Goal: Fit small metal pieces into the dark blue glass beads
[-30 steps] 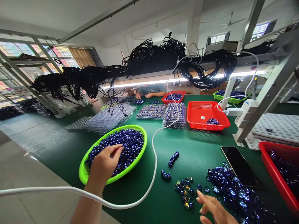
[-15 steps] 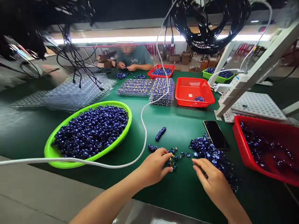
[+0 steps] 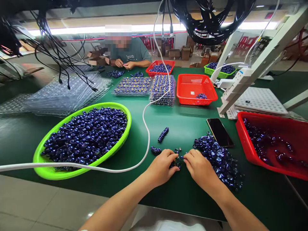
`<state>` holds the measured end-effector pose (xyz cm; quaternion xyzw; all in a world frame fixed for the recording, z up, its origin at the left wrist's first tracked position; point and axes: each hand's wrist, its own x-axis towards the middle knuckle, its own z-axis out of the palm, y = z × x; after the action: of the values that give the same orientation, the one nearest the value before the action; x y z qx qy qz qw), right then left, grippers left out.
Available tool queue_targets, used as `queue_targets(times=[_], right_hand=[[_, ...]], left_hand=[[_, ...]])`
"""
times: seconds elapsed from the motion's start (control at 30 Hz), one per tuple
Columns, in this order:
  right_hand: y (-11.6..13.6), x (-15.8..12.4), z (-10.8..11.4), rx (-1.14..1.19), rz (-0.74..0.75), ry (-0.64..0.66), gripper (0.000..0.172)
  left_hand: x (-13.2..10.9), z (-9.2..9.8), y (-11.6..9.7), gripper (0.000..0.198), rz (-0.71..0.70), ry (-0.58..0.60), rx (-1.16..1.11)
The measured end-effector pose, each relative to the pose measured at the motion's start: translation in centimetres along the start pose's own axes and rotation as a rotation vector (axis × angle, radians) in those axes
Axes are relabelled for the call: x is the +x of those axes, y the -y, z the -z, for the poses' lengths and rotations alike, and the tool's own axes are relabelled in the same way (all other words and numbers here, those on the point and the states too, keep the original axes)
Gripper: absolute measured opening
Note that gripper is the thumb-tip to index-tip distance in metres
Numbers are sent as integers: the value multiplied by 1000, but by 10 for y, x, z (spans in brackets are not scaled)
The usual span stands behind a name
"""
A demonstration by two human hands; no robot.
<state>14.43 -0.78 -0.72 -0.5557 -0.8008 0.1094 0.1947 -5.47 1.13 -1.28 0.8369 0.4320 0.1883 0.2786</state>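
Loose blue pieces point(image 3: 177, 158), a small scatter of them, lie on the green table point(image 3: 187, 125) to the right of the green basket point(image 3: 48, 171), and both hands meet over them. I read the left hand point(image 3: 160, 168) as resting on the table on the basket side of the scatter, fingers curled, the grip narrow; whether a piece sits inside it I cannot tell. The right hand point(image 3: 198, 166) comes in from the side away from the basket, thumb and forefinger drawn close at the scatter's edge; again I cannot tell whether anything is held. The basket itself is heaped with dark blue beads. A white cable point(image 3: 146, 141) runs along the basket's near rim and curves up past its right side. Between basket and scatter lies a short bead row point(image 3: 163, 134). Farther right of the basket sit a bead pile point(image 3: 221, 163), touching the right hand, then a dark phone point(image 3: 219, 132) and a red bin point(image 3: 244, 141). Beyond the basket, at the far edge, a co-worker point(image 3: 131, 53) sits.
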Motion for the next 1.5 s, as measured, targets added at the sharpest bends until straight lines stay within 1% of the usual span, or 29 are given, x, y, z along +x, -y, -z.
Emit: queue_targets(times=[0.07,0.1,0.17,0.23,0.33,0.43,0.5,0.57,0.6,0.67,0.73,0.83,0.97,1.03,1.2,1.33,1.5], right_hand=[[-1,-9,10,221,-72,-43,15],[-2,-14,16,356,-132,-52,14],[-5,-24,26,625,-276,-56,13],[-8,-33,31,867,-394,-70,15],[-15,-40,27,1119,-476,-153,18],[-21,-41,17,1217,-488,-259,20],[-23,-42,14,1219,-470,-318,18],[-23,-42,15,1182,-424,-361,16],[-23,-43,17,1142,-380,-368,19],[-22,-45,25,1009,-258,-325,32],[-21,-46,34,830,-117,-230,41],[-21,-46,42,642,35,-127,38],[-20,-43,41,605,156,-111,36],[-19,-43,40,607,172,-112,34],[-20,-45,40,652,146,-59,36],[-21,-44,43,718,117,12,29],[-21,-43,44,722,87,58,23]], left_hand=[[-1,5,-5,47,12,-23,-88],[-1,7,-10,48,23,-21,-154],[2,11,-20,47,60,15,-329],[7,12,-32,46,116,67,-549],[19,6,-48,38,203,99,-876],[32,-6,-58,31,255,83,-1174],[38,-12,-60,31,282,87,-1324],[42,-16,-59,32,311,120,-1391],[43,-17,-57,33,330,146,-1403],[44,-18,-51,35,364,213,-1421],[44,-18,-45,38,386,295,-1440],[42,-19,-37,40,404,412,-1453],[40,-18,-31,42,444,551,-1453],[40,-17,-30,41,451,584,-1442],[40,-14,-30,39,434,606,-1389],[39,-12,-30,41,431,624,-1358],[38,-13,-29,45,418,649,-1298]])
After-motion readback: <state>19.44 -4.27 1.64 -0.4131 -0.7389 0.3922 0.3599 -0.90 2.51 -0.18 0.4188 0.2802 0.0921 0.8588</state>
